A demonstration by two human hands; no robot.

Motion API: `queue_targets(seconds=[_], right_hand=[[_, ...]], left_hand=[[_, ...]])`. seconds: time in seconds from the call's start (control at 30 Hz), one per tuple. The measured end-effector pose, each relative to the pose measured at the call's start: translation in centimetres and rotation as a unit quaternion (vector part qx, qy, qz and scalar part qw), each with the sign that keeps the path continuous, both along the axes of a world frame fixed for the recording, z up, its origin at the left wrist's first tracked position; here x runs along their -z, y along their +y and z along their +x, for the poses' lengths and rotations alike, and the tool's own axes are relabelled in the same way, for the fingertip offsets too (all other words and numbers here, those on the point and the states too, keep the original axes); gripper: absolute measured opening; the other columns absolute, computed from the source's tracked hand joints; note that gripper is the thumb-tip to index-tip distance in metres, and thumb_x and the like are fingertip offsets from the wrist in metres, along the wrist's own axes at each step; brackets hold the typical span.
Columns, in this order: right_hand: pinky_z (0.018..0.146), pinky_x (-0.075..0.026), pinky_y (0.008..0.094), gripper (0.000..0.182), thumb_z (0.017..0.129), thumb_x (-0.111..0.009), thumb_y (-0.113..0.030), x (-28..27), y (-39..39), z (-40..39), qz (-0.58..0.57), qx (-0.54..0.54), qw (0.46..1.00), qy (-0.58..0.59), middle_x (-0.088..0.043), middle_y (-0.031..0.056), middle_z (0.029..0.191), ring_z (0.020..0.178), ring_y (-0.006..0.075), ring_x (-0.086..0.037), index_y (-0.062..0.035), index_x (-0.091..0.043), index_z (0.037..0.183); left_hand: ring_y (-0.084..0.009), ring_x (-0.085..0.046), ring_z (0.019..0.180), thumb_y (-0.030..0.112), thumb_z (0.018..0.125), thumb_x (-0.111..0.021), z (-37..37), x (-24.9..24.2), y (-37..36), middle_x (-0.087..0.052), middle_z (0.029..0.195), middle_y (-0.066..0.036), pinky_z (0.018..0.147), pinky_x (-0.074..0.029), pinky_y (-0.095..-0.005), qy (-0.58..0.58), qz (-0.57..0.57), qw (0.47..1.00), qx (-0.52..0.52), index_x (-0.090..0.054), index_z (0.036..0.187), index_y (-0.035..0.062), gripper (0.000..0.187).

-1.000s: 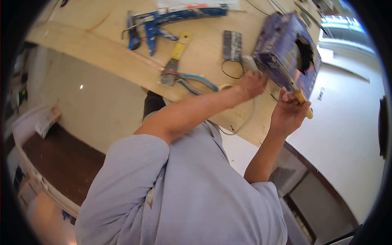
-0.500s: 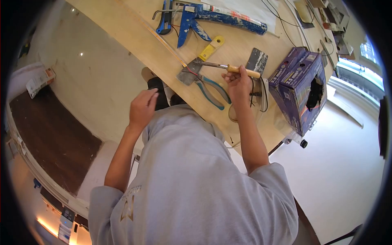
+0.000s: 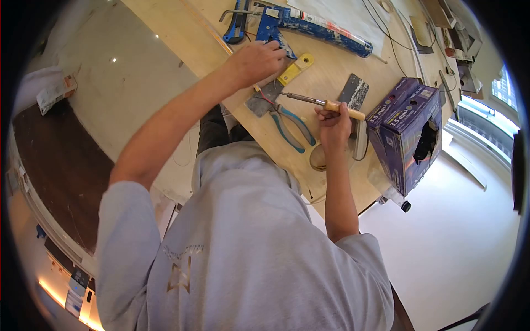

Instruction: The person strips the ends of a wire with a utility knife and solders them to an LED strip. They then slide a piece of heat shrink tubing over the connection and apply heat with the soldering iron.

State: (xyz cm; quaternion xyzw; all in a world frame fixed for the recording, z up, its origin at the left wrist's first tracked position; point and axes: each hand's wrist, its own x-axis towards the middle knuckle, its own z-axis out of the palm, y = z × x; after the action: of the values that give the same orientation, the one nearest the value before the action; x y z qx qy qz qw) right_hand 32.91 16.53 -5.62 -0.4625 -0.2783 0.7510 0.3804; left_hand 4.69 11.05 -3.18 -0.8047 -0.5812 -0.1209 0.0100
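My right hand (image 3: 334, 128) grips the wooden handle of a soldering iron (image 3: 349, 111), whose metal shaft points left over the putty knife (image 3: 264, 99). Stretched across the table edge, my left hand (image 3: 257, 64) has its fingers pinched together beside the caulking gun's (image 3: 326, 31) blue trigger. Whatever those fingers hold, if anything, is too small to make out. Partly behind this hand lies the putty knife, with its yellow handle showing. A thin red wire (image 3: 266, 100) rests over its blade. Blue-handled pliers (image 3: 290, 124) lie just below the iron's shaft.
A blue utility knife (image 3: 236, 25) lies by the caulking gun. Right of my right hand stand a purple cardboard box (image 3: 406, 129) with a torn hole and a dark scraper blade (image 3: 354, 90). A clear bottle (image 3: 395, 196) lies near the table edge, with loose black cables farther back.
My left hand has moved from beside the table up and over it, to the caulking gun's trigger. The right hand still holds the soldering iron; the whole view has shifted slightly.
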Motion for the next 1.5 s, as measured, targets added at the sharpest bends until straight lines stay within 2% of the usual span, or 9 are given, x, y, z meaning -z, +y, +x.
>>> queue_targets(seconds=[0.07, 0.3, 0.53, 0.63, 0.93, 1.23, 1.33, 1.4, 1.5], right_hand=[[0.08, -0.052, 0.0437, 0.029, 0.097, -0.05, -0.029, 0.2, -0.1, 0.0, 0.006, 0.018, 1.0, -0.012, -0.063, 0.0115, 0.071, 0.06, 0.0212, -0.057, -0.0019, -0.059, 0.091], [0.061, -0.052, 0.0309, 0.03, 0.096, -0.053, -0.028, 0.0, -0.4, 0.1, 0.042, -0.027, 0.998, -0.033, -0.067, 0.0142, 0.078, 0.07, 0.0222, -0.067, 0.0019, -0.06, 0.093], [0.064, -0.052, 0.0311, 0.031, 0.097, -0.051, -0.026, -0.1, -0.5, -1.0, 0.058, -0.052, 0.996, -0.049, -0.067, 0.0155, 0.079, 0.068, 0.0206, -0.065, 0.0039, -0.06, 0.095], [0.065, -0.052, 0.0301, 0.033, 0.098, -0.05, -0.026, -0.5, -0.5, -1.3, 0.073, -0.071, 0.993, -0.061, -0.067, 0.0159, 0.08, 0.066, 0.0192, -0.062, 0.0048, -0.06, 0.095], [0.064, -0.051, 0.0292, 0.034, 0.098, -0.049, -0.026, -0.6, -0.6, -1.6, 0.085, -0.08, 0.989, -0.093, -0.066, 0.0162, 0.079, 0.064, 0.0188, -0.061, 0.0051, -0.06, 0.094], [0.066, -0.052, 0.0345, 0.029, 0.096, -0.051, -0.025, -0.4, -0.5, -1.2, 0.066, -0.062, 0.994, -0.069, -0.066, 0.0168, 0.081, 0.071, 0.0239, -0.066, 0.0037, -0.057, 0.095], [0.067, -0.053, 0.0346, 0.03, 0.096, -0.05, -0.025, -0.3, -0.6, -1.1, 0.056, -0.045, 0.995, -0.064, -0.066, 0.0162, 0.081, 0.072, 0.024, -0.067, 0.0036, -0.058, 0.095], [0.067, -0.053, 0.0345, 0.03, 0.096, -0.05, -0.026, 0.0, -0.4, -1.2, 0.056, -0.042, 0.996, -0.055, -0.066, 0.0156, 0.081, 0.073, 0.0239, -0.067, 0.0032, -0.058, 0.095], [0.066, -0.053, 0.0343, 0.03, 0.096, -0.051, -0.027, 0.4, -0.6, -0.7, 0.061, -0.05, 0.996, -0.052, -0.066, 0.0147, 0.081, 0.072, 0.0234, -0.067, 0.0023, -0.058, 0.096]], left_hand=[[-0.016, -0.056, 0.097, 0.01, 0.075, -0.058, -0.3, 0.3, 1.2, -0.058, 0.095, 0.0, 0.074, -0.05, -0.028, 0.047, 0.0, 0.998, 0.037, -0.063, 0.08, 0.0074, 0.008], [-0.0157, -0.057, 0.096, 0.011, 0.075, -0.059, -1.1, 0.4, 1.9, -0.059, 0.093, 0.0, 0.075, -0.05, -0.0278, 0.007, 0.076, 0.993, 0.09, -0.064, 0.083, 0.008, 0.01], [-0.0191, -0.06, 0.098, 0.008, 0.075, -0.059, -1.5, 0.0, 1.8, -0.06, 0.097, 0.001, 0.075, -0.053, -0.0321, -0.203, 0.052, 0.976, -0.059, -0.068, 0.088, 0.0096, 0.016], [-0.0187, -0.058, 0.096, 0.009, 0.074, -0.059, -1.1, 1.1, 1.8, -0.059, 0.095, 0.0, 0.076, -0.051, -0.0312, -0.106, 0.051, 0.993, -0.005, -0.067, 0.081, 0.0089, 0.011], [-0.0184, -0.055, 0.094, 0.013, 0.073, -0.058, -0.8, 1.7, 2.0, -0.056, 0.094, -0.001, 0.08, -0.048, -0.0319, 0.029, 0.061, 0.997, -0.047, -0.063, 0.073, 0.0095, 0.005], [-0.0214, -0.061, 0.095, 0.003, 0.071, -0.065, -0.9, 0.0, 1.7, -0.067, 0.09, -0.001, 0.076, -0.053, -0.0317, -0.258, 0.12, 0.959, -0.011, -0.07, 0.089, 0.0071, 0.018], [-0.0241, -0.064, 0.085, 0.008, 0.079, -0.067, -0.2, 0.7, 1.9, -0.069, 0.086, -0.006, 0.075, -0.053, -0.0312, -0.374, 0.04, 0.925, -0.056, -0.071, 0.09, 0.0051, 0.012], [-0.0197, -0.067, 0.081, 0.015, 0.086, -0.067, 0.3, 0.5, 2.0, -0.069, 0.084, -0.005, 0.076, -0.052, -0.0277, -0.454, -0.003, 0.883, -0.119, -0.07, 0.094, 0.0033, 0.015], [-0.0133, -0.067, 0.08, 0.016, 0.089, -0.065, -0.6, -4.2, 2.2, -0.07, 0.084, -0.006, 0.076, -0.052, -0.0253, -0.615, 0.091, 0.74, -0.257, -0.068, 0.099, 0.0008, 0.018]])
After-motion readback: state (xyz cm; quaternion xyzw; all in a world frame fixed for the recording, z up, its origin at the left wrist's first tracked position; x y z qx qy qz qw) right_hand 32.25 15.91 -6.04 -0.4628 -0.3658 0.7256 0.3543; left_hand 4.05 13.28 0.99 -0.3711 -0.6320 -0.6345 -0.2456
